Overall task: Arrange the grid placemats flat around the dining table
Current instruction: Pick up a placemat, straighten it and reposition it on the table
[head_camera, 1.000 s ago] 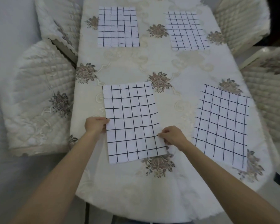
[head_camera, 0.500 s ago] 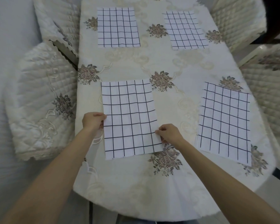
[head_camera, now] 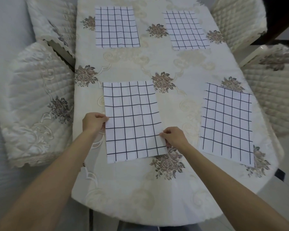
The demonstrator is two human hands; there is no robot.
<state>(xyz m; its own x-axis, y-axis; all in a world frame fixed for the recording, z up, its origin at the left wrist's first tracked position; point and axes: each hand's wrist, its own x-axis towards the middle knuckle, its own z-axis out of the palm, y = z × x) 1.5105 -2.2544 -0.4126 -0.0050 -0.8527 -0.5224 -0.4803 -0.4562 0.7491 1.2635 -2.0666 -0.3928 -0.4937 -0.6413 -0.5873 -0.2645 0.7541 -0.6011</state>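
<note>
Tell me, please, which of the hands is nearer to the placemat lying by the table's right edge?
Right. The right hand pinches the near-left placemat's right edge, with bare tablecloth between it and the right-edge placemat. The left hand grips the opposite edge, farther away.

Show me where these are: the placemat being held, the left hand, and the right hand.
held grid placemat (head_camera: 132,120): head view, middle of its cloth.
left hand (head_camera: 93,121): head view, back of the hand at the mat's left edge.
right hand (head_camera: 174,136): head view, back of the hand at the mat's right edge.

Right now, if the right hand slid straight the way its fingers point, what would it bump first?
Probably nothing new: the right hand already pinches the near placemat, so it would slide across it toward the left hand.
</note>
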